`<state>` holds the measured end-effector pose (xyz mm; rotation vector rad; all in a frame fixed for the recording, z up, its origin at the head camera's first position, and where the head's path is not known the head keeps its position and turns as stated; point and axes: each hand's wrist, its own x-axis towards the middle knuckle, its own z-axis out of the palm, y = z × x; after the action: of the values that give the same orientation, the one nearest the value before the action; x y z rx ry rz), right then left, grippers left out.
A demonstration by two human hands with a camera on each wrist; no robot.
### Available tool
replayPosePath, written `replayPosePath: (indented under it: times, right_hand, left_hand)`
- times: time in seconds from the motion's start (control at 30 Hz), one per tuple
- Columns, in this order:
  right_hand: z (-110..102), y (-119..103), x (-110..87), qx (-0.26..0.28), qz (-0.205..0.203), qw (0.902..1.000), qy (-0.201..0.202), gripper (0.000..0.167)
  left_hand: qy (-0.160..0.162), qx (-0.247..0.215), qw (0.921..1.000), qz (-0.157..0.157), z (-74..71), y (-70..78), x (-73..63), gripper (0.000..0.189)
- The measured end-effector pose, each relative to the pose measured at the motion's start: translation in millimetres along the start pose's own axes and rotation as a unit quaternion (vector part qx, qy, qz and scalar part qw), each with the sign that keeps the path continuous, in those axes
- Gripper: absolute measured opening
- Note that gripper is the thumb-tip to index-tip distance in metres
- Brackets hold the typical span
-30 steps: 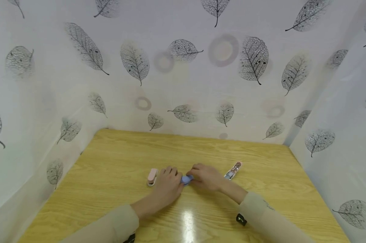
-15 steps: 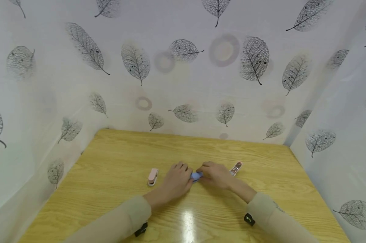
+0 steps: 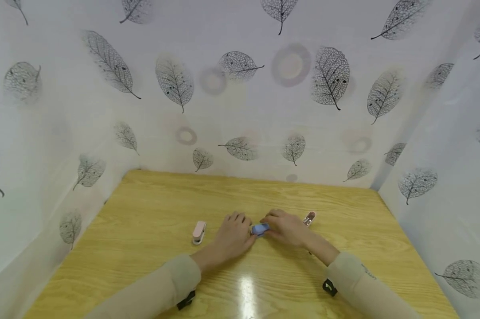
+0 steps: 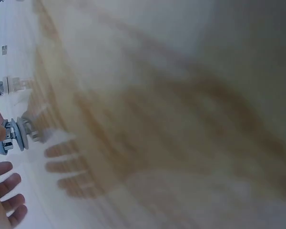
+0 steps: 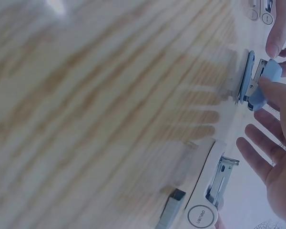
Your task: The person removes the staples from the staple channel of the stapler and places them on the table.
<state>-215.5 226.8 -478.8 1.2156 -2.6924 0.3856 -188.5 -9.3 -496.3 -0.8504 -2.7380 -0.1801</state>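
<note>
A small blue stapler [image 3: 259, 229] is between my two hands, close over the middle of the table. My left hand [image 3: 232, 237] pinches its left end, the other fingers reaching out past it. On the opposite end, my right hand [image 3: 287, 227] holds it between thumb and index finger. In the right wrist view, the blue top arm [image 5: 271, 74] stands apart from the base plate [image 5: 247, 78], with metal parts between them. The right hand's other fingers [image 5: 257, 143] spread loosely below. The left wrist view catches only part of the stapler [image 4: 12, 136] at its edge.
A pink stapler [image 3: 198, 231] stands left of my left hand. Behind my right forearm lies another light stapler [image 3: 309, 218], partly hidden; its metal track shows in the right wrist view. A grey block [image 5: 170, 210] lies near it. Leaf-patterned sheeting [image 3: 240, 106] walls the wood-grain table [image 3: 164, 195].
Both hands have moved right together with the blue stapler, away from the pink one. More of the stapler's blue top shows now, and the right hand covers more of the light stapler.
</note>
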Motion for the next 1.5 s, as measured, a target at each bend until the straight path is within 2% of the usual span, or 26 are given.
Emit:
replayPosePath:
  times: [0.13, 0.23, 0.4, 0.53, 0.7, 0.9, 1.03, 1.23, 1.5]
  right_hand:
    - [-0.2, -3.0, 0.8, 0.022, 0.013, 0.9996, -0.009, 0.032]
    - [-0.6, -6.0, 3.0, 0.030, 0.017, 0.9993, -0.016, 0.034]
    - [1.4, -8.3, 6.8, 0.019, 0.006, 0.9997, -0.017, 0.035]
    - [3.9, -7.6, 9.0, 0.005, 0.000, 0.9998, -0.020, 0.036]
    - [5.7, -7.0, 11.3, 0.002, -0.004, 0.9998, -0.022, 0.036]
    - [7.2, -7.0, 11.4, 0.006, 0.003, 0.9997, -0.023, 0.035]
    - [8.4, -5.7, 10.0, 0.012, 0.014, 0.9995, -0.024, 0.034]
    - [3.7, -3.9, 6.5, 0.037, 0.061, 0.9971, -0.028, 0.036]
    - [-10.7, -0.2, 5.3, 0.033, 0.080, 0.9954, -0.041, 0.037]
  left_hand:
    - [-0.010, -0.047, 0.9982, -0.037, 2.0, 1.4, -5.4, 0.040]
    - [-0.014, -0.064, 0.9968, -0.044, 2.4, 2.1, -7.4, 0.039]
    - [-0.016, -0.068, 0.9969, -0.037, 6.1, 2.9, -6.9, 0.034]
    - [-0.003, -0.070, 0.9969, -0.035, 10.4, 4.2, -5.2, 0.034]
    - [0.011, -0.071, 0.9966, -0.040, 13.3, 5.2, -4.4, 0.032]
    - [0.007, -0.092, 0.9943, -0.054, 13.8, 5.6, -3.4, 0.029]
    - [-0.001, -0.098, 0.9935, -0.058, 12.0, 6.3, -3.7, 0.028]
    - [-0.017, -0.092, 0.9938, -0.060, 8.7, 7.9, -4.0, 0.027]
    - [-0.017, -0.074, 0.9953, -0.061, 9.7, 7.7, -3.2, 0.028]
